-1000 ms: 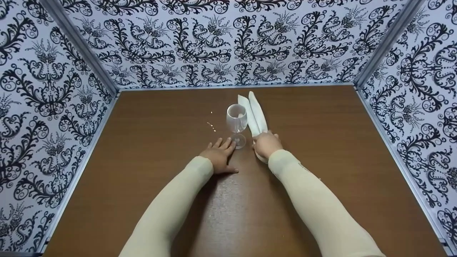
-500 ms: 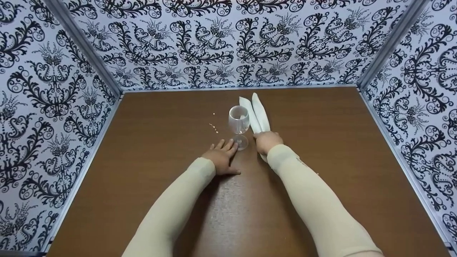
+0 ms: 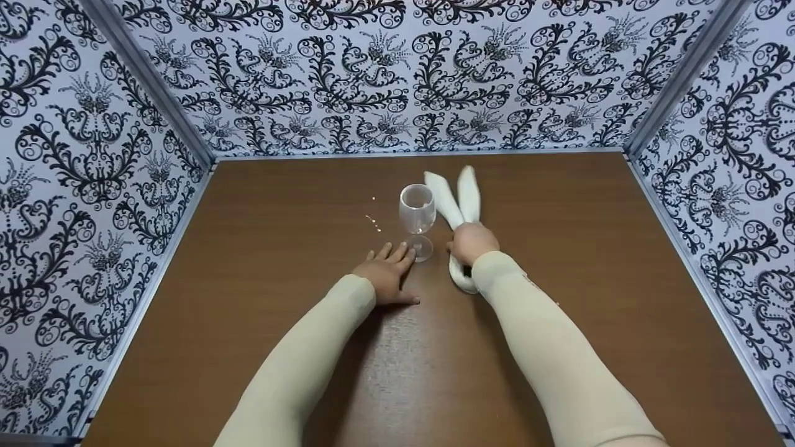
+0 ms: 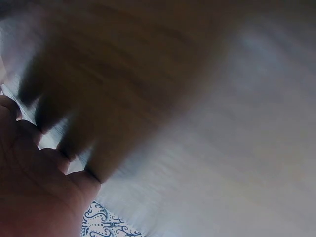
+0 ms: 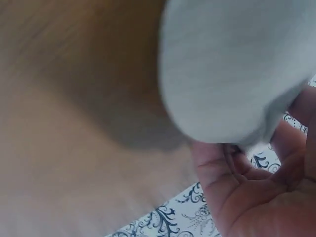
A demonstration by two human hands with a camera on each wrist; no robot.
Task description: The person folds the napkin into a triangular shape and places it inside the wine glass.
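A clear stemmed wine glass (image 3: 417, 214) stands upright on the brown table, in the middle of the head view. My left hand (image 3: 382, 277) lies on the table with fingers spread, its fingertips at the glass's foot. To the right of the glass, my right hand (image 3: 474, 242) grips a white rolled cloth, likely a napkin (image 3: 469, 195), around its middle. Two tails of the cloth point away from me in a V, while a rounded loop bulges below the hand. That loop fills much of the right wrist view as a pale cloth (image 5: 232, 69), with curled fingers beneath it.
Several small pale specks (image 3: 374, 222) lie on the table (image 3: 279, 236) left of the glass. Patterned black-and-white walls (image 3: 348, 81) with grey metal edges enclose the table at the back and both sides.
My right hand has shifted slightly right with the cloth. Its two tails have spread apart, and the loop below the hand shows more. The left hand and glass stay put.
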